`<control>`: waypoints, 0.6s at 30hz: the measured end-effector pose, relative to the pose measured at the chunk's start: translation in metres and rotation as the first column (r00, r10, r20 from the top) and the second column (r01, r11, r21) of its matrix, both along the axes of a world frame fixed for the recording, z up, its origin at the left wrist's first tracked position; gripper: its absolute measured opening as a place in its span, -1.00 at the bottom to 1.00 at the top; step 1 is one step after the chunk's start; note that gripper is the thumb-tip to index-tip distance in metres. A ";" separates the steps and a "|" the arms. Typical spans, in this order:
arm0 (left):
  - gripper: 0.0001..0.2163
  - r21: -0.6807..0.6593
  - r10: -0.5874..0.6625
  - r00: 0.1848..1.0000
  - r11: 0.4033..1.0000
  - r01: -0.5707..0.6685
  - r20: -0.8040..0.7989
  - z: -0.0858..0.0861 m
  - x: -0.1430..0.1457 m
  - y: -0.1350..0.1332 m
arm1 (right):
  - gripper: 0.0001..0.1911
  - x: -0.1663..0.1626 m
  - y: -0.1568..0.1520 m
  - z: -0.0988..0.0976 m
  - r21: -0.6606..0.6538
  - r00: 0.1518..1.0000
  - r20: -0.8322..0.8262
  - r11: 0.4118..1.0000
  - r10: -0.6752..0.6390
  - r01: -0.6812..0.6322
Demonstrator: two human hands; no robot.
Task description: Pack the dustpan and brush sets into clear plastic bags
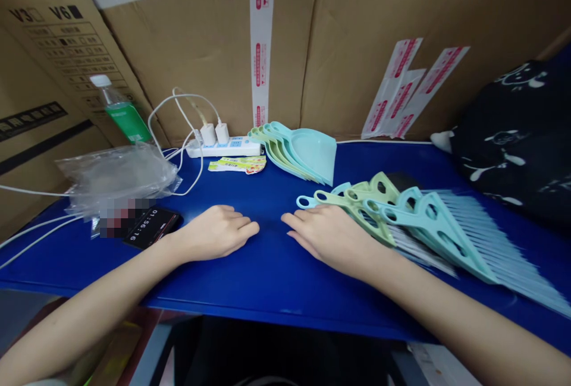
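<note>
My left hand (218, 232) rests palm down on the blue table (267, 267), fingers loosely curled, holding nothing. My right hand (328, 234) lies flat beside it, fingers stretched toward the left, its back edge touching a pile of green and light-blue hand brushes (414, 216). A nested stack of green and light-blue dustpans (303, 151) stands behind the hands. A phone (151, 226) with a running timer lies just left of my left hand.
Clear plastic bags (118, 175) are piled at the left. A white power strip (225, 147) with chargers and cables, a green-labelled bottle (122, 112) and printed labels (238, 164) sit at the back. Cardboard boxes (357, 47) wall the rear. A black printed bag (517, 136) lies right.
</note>
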State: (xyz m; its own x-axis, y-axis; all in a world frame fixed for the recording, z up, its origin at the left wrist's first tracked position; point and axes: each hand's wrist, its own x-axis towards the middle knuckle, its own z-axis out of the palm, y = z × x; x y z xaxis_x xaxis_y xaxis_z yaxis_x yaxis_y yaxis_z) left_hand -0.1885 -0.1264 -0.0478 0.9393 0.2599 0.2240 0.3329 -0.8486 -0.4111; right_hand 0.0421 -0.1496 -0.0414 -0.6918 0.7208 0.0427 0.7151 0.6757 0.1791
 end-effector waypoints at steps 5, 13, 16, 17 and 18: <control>-0.83 0.085 0.054 0.998 0.995 -0.053 -0.008 0.012 0.012 0.010 | -0.88 0.001 -0.002 0.001 0.099 0.996 -0.005 0.991 0.089 -0.088; -0.81 0.130 0.188 0.979 0.976 -0.176 -0.082 0.029 0.085 0.053 | -0.73 0.005 0.001 0.000 0.246 0.972 -0.104 0.953 0.210 -0.180; -0.77 0.125 0.189 0.976 0.976 -0.176 -0.104 0.028 0.110 0.075 | -0.68 0.009 0.004 0.008 0.163 0.974 -0.110 0.970 0.198 -0.179; -0.77 0.118 0.185 0.976 0.978 -0.171 -0.118 0.027 0.116 0.081 | -0.68 0.012 0.005 0.013 0.122 0.979 -0.117 0.981 0.167 -0.153; -0.78 0.108 0.176 0.975 0.981 -0.162 -0.137 0.026 0.119 0.087 | -0.69 0.015 0.006 0.017 0.075 0.984 -0.129 0.991 0.120 -0.111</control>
